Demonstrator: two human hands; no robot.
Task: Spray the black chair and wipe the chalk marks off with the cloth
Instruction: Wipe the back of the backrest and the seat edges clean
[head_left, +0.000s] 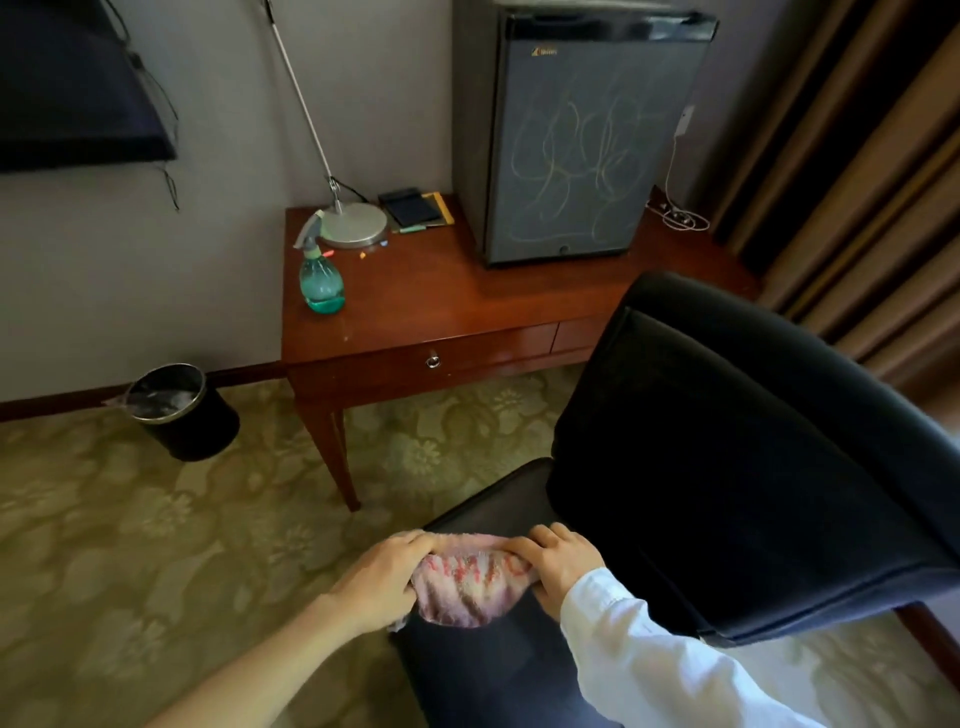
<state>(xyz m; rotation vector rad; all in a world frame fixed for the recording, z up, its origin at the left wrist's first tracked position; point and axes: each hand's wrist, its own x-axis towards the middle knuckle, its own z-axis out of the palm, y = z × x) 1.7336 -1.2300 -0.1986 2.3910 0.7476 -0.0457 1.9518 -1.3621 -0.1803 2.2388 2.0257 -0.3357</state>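
Both hands are on the cloth (467, 590), a pink & white striped rag bunched on the front of the black chair (727, 467) seat. The left hand (382, 582), bare forearm, grips the cloth's left end w/ fingers curled over its top edge. The right hand (561, 569), white sleeve (649, 665) down to the wrist, grips the right end, fingers curled onto the fabric. The cloth spans between the 2 hands & touches the seat. The chair's padded backrest rises just right of the hands.

The spray bottle (321, 275) stands upright on the tabletop (441, 306) near its left edge, well apart from the hands; teal body w/ liquid in the bottom, grey trigger head. Just behind it sits a round metal lamp base (353, 226) w/ a thin pole (301, 88) leaning up & left. A few small coloured bits lie by the base, can't tell what they are. Dark notepads (415, 208) lie beside the base.

A mini fridge (571, 140) stands on the right part of the tabletop, its door covered w/ pale scribbled lines. A white cable (675, 208) trails to its right. A drawer (467, 348) w/ ring pull sits under the tabletop. A black bin (197, 431) w/ clear liner stands on the patterned carpet (130, 519) by the wall. Curtains (857, 156) hang at right, dark screen (67, 88) at top left
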